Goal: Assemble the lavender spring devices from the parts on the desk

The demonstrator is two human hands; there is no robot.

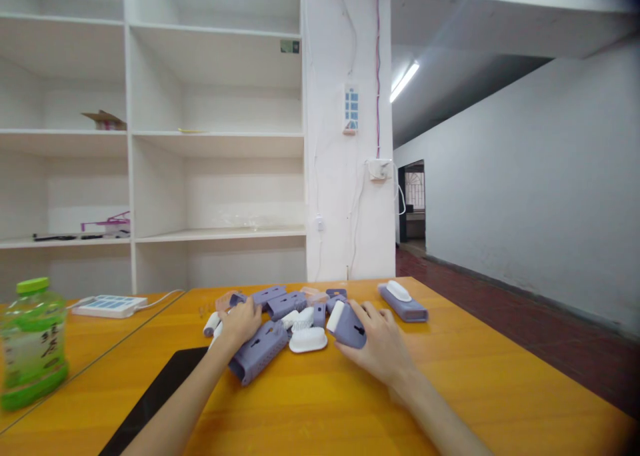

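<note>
My right hand [377,339] is closed around a purple-grey plastic housing [350,329] with a keyhole-shaped slot. A white piece [335,316] sits at the housing's left end. My left hand [241,321] reaches into the pile with curled fingers, and what they grip is hidden. Beside it lies a white cylindrical piece [212,323]. Just right of my left wrist rests a larger purple-grey housing [261,351], hollow at its near end. Between my hands are a white oval cap [308,340] and white coiled parts [302,319].
More purple-grey housings [286,305] lie behind the pile. A housing with a white cap [404,303] stands apart at the right. A black flat sheet [165,393] lies under my left forearm. At the left are a green-capped bottle [35,343] and a white power strip [110,305].
</note>
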